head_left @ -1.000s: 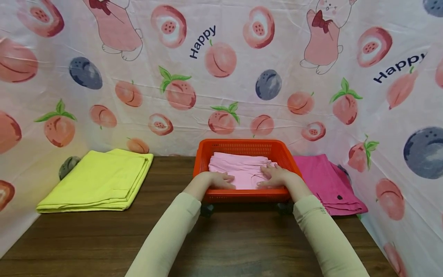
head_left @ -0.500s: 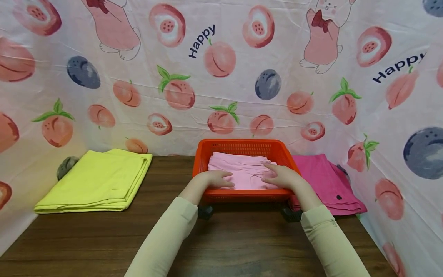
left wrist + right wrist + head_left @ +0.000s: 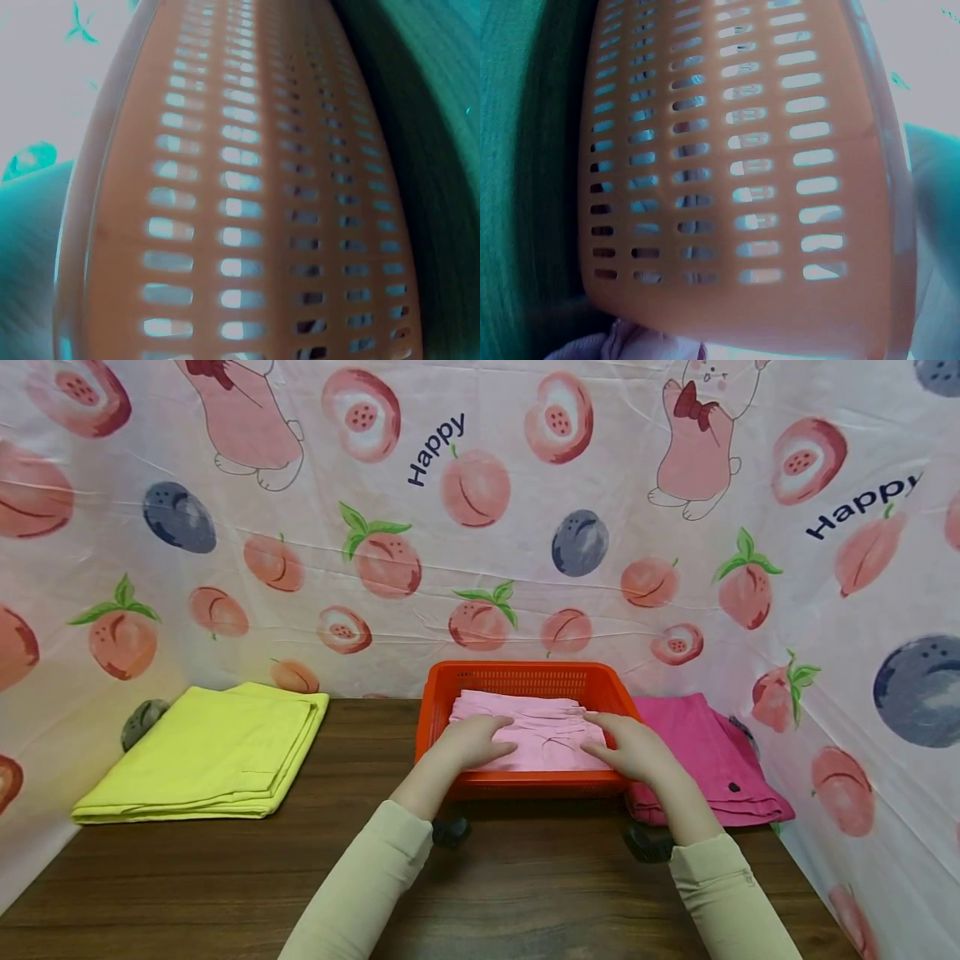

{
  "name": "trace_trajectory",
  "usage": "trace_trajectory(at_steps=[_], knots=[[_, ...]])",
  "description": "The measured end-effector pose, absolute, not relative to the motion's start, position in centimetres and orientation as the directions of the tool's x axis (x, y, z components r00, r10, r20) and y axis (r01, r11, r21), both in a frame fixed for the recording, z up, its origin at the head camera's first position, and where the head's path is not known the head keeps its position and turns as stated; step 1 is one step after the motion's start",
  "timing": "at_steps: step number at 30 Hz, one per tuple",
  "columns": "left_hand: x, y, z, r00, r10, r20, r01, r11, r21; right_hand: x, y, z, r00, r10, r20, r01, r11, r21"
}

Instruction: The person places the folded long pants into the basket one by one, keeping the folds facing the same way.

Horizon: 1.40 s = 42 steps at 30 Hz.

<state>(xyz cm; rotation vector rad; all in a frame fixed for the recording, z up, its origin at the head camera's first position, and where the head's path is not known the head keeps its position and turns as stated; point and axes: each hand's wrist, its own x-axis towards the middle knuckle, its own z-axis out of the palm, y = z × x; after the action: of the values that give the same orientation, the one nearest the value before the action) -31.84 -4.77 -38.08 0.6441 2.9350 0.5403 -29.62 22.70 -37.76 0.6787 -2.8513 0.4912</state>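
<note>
In the head view, a folded light pink cloth (image 3: 546,745), perhaps a garment, lies inside an orange-red slotted plastic basket (image 3: 536,783). My left hand (image 3: 471,743) is over the basket's left front, its fingers loosely spread and holding nothing. Over the right front is my right hand (image 3: 632,747), also with loose fingers and nothing in its grasp. Whether either hand touches the rim I cannot tell. Both wrist views are filled by the basket's slotted side, the basket wall (image 3: 210,247) in the left one and the basket wall (image 3: 712,172) in the right one.
A folded yellow cloth (image 3: 210,752) lies on the wooden table (image 3: 540,885) at the left. Right of the basket, partly behind it, is a folded magenta cloth (image 3: 708,768). A fruit-printed curtain (image 3: 480,560) closes off the back and both sides.
Both hands have lifted off the pink cloth and drawn apart. The right hand has shifted to the right; the left has risen a little. The basket and the cloths stay in place.
</note>
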Motion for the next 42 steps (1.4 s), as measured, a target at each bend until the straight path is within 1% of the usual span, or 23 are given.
trace_trajectory(at_steps=[4, 7, 14, 18, 23, 29, 37, 42], knots=[[-31.3, -3.9, -37.9, -0.906, 0.415, 0.087, 0.424, 0.88, 0.216, -28.8, 23.1, -37.8, -0.866, -0.411, 0.284, -0.474, 0.855, -0.209], [-30.7, -3.3, -37.8, -0.902, 0.415, 0.123, 0.43, 0.89, 0.152, -28.1, 23.6, -37.8, -0.874, -0.389, 0.29, -0.452, 0.871, -0.195], [-29.3, -2.0, -37.6, -0.877, 0.425, 0.223, 0.453, 0.887, 0.092, -26.5, 25.2, -37.7, -0.899, -0.315, 0.303, -0.389, 0.893, -0.226], [-28.6, -1.0, -37.5, -0.868, 0.43, 0.248, 0.457, 0.888, 0.057, -25.7, 26.2, -37.9, -0.904, -0.295, 0.31, -0.371, 0.901, -0.225], [-27.7, 0.0, -37.4, -0.861, 0.443, 0.248, 0.469, 0.882, 0.051, -24.6, 27.2, -38.0, -0.916, -0.267, 0.3, -0.347, 0.902, -0.258], [-27.1, 1.0, -37.8, -0.842, 0.459, 0.284, 0.491, 0.87, 0.051, -23.7, 27.8, -37.5, -0.933, -0.23, 0.277, -0.306, 0.911, -0.277], [-26.3, 2.3, -38.5, -0.837, 0.46, 0.295, 0.507, 0.855, 0.106, -23.1, 28.9, -36.9, -0.945, -0.197, 0.259, -0.268, 0.923, -0.275], [-26.0, 3.0, -38.9, -0.826, 0.465, 0.319, 0.52, 0.846, 0.114, -22.9, 30.0, -36.8, -0.95, -0.181, 0.253, -0.252, 0.924, -0.288]])
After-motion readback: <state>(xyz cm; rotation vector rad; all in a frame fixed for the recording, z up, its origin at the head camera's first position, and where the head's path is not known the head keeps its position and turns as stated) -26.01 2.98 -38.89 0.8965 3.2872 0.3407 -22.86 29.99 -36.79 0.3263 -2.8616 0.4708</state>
